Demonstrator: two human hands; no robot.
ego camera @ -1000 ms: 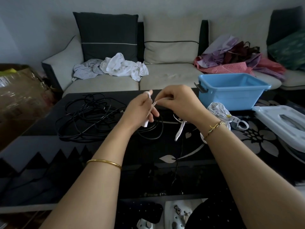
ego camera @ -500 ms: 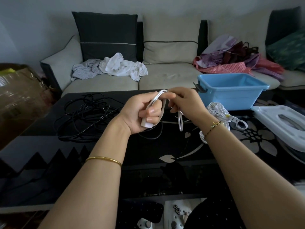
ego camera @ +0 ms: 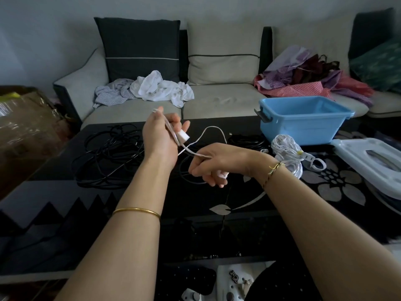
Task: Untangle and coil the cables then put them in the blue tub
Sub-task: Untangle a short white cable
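Two hands on one white cable (ego camera: 213, 129), mid-frame: left hand (ego camera: 159, 139) fingers clamped on the loops, right hand (ego camera: 213, 165) fingers curled round the tail. Risk: the slack arc snags the black cables (ego camera: 108, 153) left of centre on the desk (ego camera: 65, 192) and drags them. Blue tub (ego camera: 303, 121) sits upper right.

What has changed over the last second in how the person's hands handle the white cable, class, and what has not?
The hands, close together before, drew apart. The left hand now holds up the folded loops and plug of the white cable, while the right hand dropped lower, toward the person, pulling out a slack arc. Neither grip let go. The black cable tangle, white coiled bundle and blue tub stayed put.
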